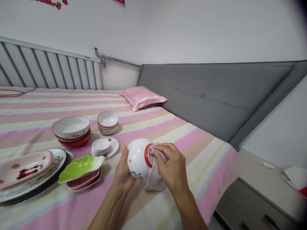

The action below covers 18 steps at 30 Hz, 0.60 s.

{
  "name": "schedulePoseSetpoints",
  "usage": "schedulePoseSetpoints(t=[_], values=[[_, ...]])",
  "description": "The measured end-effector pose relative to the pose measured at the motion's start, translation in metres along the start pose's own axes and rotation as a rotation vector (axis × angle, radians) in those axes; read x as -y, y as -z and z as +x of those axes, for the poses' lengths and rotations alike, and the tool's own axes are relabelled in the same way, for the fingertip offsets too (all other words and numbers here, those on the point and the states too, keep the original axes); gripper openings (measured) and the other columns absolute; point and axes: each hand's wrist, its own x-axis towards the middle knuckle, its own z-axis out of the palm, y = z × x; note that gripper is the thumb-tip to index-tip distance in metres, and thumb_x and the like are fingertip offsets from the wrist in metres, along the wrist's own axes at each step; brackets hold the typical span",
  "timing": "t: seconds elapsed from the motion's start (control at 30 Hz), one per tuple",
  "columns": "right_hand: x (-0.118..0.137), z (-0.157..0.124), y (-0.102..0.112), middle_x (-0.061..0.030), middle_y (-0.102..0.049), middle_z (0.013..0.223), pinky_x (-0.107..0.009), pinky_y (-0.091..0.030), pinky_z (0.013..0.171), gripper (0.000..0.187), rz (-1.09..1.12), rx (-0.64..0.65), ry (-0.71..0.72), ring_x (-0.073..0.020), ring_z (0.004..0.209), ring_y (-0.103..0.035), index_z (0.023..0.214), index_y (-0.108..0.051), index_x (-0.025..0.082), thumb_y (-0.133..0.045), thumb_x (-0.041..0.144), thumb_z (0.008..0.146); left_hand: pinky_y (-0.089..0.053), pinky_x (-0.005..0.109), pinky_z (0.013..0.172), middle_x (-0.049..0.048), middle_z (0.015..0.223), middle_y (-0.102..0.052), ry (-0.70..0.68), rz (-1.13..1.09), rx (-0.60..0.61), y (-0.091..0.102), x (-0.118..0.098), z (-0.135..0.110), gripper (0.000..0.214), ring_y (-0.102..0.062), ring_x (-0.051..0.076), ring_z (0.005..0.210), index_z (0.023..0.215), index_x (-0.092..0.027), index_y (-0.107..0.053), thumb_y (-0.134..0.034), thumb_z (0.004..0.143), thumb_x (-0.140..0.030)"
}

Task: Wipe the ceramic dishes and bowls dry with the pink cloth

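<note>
A white bowl (137,158) with a red foot ring is tipped on its side above the bed, its base turned to the right. My left hand (125,172) grips it from the left, thumb on the outer wall. In my right hand (173,164) a pale pink cloth (154,179) is pinched, its bunched part pressed against the base inside the ring. The cloth's loose end hangs below the bowl. Just left of the bowl stand several small white dishes (100,145) stacked on small plates (115,147) with a red flower.
Stacked large bowls (71,126), smaller bowls (107,119), leaf-shaped dishes (81,167) and oval plates (27,169) lie to the left on the striped bedspread (134,207). A pink pillow (143,96) rests by the grey headboard (192,86). A nightstand (259,191) stands at right.
</note>
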Motion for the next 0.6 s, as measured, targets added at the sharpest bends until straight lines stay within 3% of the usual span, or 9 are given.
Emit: schedulePoseSetpoints(t=[0.13,0.37,0.5,0.6], values=[[-0.006,0.002,0.004,-0.0062,-0.065,0.088,-0.036,-0.05,0.08,0.022,-0.094,0.097,-0.024,-0.0205,0.085,-0.062,0.086,-0.071,0.022,-0.054,0.011,0.076,-0.048,0.042,0.091,0.0137,0.099,-0.071,-0.026,0.025,-0.073,0.0,-0.002,0.002,0.051,-0.065,0.028,0.097,0.129,-0.011,-0.048,-0.041,0.09,-0.043],[0.001,0.002,0.011,-0.0036,-0.065,0.088,-0.03,-0.051,0.077,0.025,0.054,0.275,-0.075,-0.0174,0.082,-0.063,0.085,-0.072,0.024,-0.055,0.01,0.075,-0.049,0.042,0.089,0.0137,0.101,-0.071,-0.099,0.019,-0.098,0.003,-0.01,0.005,0.048,-0.067,0.027,0.094,0.128,-0.011,-0.048,-0.038,0.091,-0.04],[0.006,0.002,0.01,-0.0033,-0.066,0.089,-0.028,-0.051,0.079,0.022,0.143,0.274,-0.078,-0.0167,0.084,-0.063,0.084,-0.072,0.023,-0.057,0.01,0.075,-0.048,0.043,0.09,0.0154,0.099,-0.071,-0.063,0.029,-0.076,0.004,-0.008,0.005,0.052,-0.066,0.028,0.095,0.126,-0.008,-0.05,-0.037,0.091,-0.044],[0.008,0.0,0.005,-0.0038,-0.065,0.091,-0.028,-0.05,0.082,0.022,0.174,0.18,-0.041,-0.0166,0.087,-0.062,0.086,-0.071,0.022,-0.056,0.01,0.075,-0.048,0.042,0.091,0.0161,0.1,-0.071,-0.018,0.013,-0.037,0.002,-0.005,0.002,0.054,-0.066,0.028,0.095,0.127,-0.007,-0.049,-0.037,0.09,-0.045]])
